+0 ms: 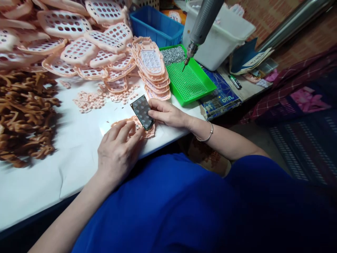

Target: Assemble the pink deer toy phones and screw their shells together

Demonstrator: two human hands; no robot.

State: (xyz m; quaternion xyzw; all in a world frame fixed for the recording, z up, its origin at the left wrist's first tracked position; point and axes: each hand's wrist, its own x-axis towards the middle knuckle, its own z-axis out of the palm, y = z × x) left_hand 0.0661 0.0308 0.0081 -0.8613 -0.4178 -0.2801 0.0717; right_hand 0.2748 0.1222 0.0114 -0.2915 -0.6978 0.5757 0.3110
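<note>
My right hand (168,113) pinches a dark circuit board (143,111) by its right edge, thumb on top. The board is tilted above a pink plastic casing (150,133) lying at the table's front edge. My left hand (118,146) rests over the casing's left part with bent fingers, holding it; its fingertips are near the board's lower end. The hand and board hide much of the casing. Behind the board stands a stack of pink casings (152,66) with pale keypad insides.
A green tray (193,82) holds small screws (173,55), with an electric screwdriver (196,37) hanging above. Pink perforated shells (79,51) pile up at back left, brown plastic parts (25,116) at left. Small pink pieces (89,101) lie between. A blue bin (156,26) and white tub (216,38) stand behind.
</note>
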